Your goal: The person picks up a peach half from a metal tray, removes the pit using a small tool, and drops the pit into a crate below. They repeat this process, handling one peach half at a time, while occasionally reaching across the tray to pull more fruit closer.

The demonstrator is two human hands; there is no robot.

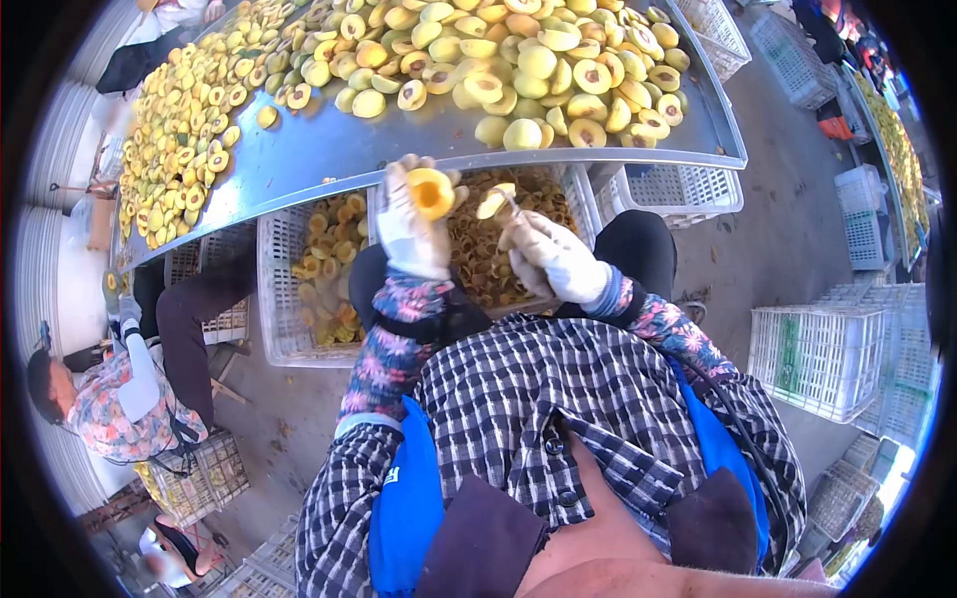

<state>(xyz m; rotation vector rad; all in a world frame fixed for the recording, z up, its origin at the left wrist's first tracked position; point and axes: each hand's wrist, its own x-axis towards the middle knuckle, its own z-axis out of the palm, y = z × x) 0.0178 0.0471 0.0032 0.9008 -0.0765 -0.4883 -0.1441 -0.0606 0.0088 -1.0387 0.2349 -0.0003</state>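
White fabric gloves (590, 287) cover both hands, which work apart, in front of the wearer. Left hand (411, 229): raised near the table edge, fingers curled around a yellow fruit half (433, 192), its hollow facing up. Right hand (554, 261): clamped on a small tool (513, 204), most of it hidden by the glove; a pale yellow piece (493, 201) sits at its tip. Whether that piece is flesh or pit cannot be told.

Step in hand, as judged: hollowing out the half. The next move appears to call for clearing the tool tip and releasing the half, with a light grip, since the flesh probably bruises easily.

Materials: the table (284, 149) is smooth, reflective sheet metal with a raised rim. Rounded fruit halves (538, 65) lie heaped on it, several showing brown centres. Below, a slatted plastic crate (276, 299) holds more yellow pieces; small, curled brownish scraps (503, 267) lie beneath the hands.
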